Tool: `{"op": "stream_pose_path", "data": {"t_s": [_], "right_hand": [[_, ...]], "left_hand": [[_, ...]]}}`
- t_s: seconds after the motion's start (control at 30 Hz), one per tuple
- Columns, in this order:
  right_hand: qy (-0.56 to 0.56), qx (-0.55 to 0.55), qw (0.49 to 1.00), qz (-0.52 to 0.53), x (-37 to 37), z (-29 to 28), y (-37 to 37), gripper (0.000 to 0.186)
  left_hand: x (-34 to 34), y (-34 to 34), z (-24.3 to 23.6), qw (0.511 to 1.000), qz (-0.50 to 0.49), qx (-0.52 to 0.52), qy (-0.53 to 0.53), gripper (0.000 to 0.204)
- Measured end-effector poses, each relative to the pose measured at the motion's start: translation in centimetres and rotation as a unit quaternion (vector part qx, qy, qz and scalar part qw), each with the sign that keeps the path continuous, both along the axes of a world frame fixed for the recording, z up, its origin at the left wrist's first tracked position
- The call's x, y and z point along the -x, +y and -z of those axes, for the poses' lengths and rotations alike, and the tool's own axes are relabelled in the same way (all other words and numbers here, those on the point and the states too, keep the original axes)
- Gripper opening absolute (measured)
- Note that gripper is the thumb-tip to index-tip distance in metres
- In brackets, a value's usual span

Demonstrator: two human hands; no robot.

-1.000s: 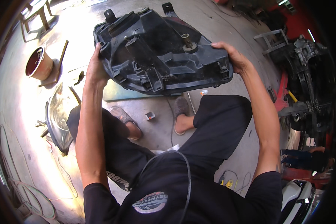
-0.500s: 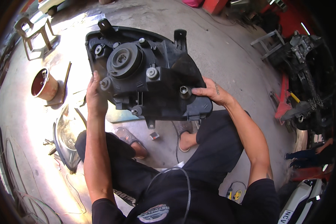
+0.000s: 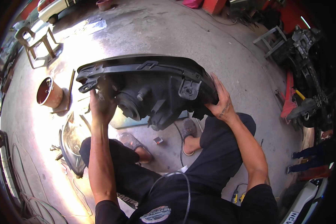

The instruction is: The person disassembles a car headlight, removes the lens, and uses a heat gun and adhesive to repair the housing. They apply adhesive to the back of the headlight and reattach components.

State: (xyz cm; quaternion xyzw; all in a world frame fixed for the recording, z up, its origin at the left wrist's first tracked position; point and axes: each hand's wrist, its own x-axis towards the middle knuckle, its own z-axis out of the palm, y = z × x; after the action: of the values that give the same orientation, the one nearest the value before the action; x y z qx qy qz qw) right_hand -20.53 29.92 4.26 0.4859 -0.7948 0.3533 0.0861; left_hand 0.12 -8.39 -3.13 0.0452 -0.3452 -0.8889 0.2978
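The headlight [image 3: 149, 80] had just been tipped over in the air. Half a second earlier its back lay square to the view, with the round cap [image 3: 128, 107] facing up; now a long edge was uppermost and the cap pointed down and toward the person. The right hand [image 3: 222, 102] had also come off the back onto the end farthest from the bucket [image 3: 55, 96]. For the work in hand, this seemed to bring the edge and its mounts up for viewing and leave less of the back to see.

The headlight was held off the floor, to the right of the bucket. The left hand [image 3: 101, 108] gripped the end nearest the bucket, its fingers largely hidden, so how far they were curled could not be told. The right hand was partly open around the far end, fingers along the outside and thumb on the near side.

The housing looked black and dull, with a long ridged edge [image 3: 138, 69], a looped tab [image 3: 87, 88] at the bucket end and a squarish bracket [image 3: 189, 89] toward the other. Its clear front was out of sight. A second headlight [image 3: 74, 140] lay on the person's side of the bucket.
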Motion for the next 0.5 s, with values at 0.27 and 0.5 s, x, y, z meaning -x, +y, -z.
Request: {"op": "stream_pose_path", "data": {"t_s": [0.27, 0.5], "right_hand": [[0.302, 0.06, 0.951, -0.027, 2.2, 1.1, 1.7, 0.084], [0.396, 0.063, 0.916, 0.004, 3.4, -0.4, 3.1, 0.07]], "left_hand": [[-1.7, -3.1, 7.5, 0.992, -0.077, 0.051, -0.086, 0.046], [-2.1, 0.8, -1.0, 0.974, 0.226, -0.015, 0.02, 0.057]]}}
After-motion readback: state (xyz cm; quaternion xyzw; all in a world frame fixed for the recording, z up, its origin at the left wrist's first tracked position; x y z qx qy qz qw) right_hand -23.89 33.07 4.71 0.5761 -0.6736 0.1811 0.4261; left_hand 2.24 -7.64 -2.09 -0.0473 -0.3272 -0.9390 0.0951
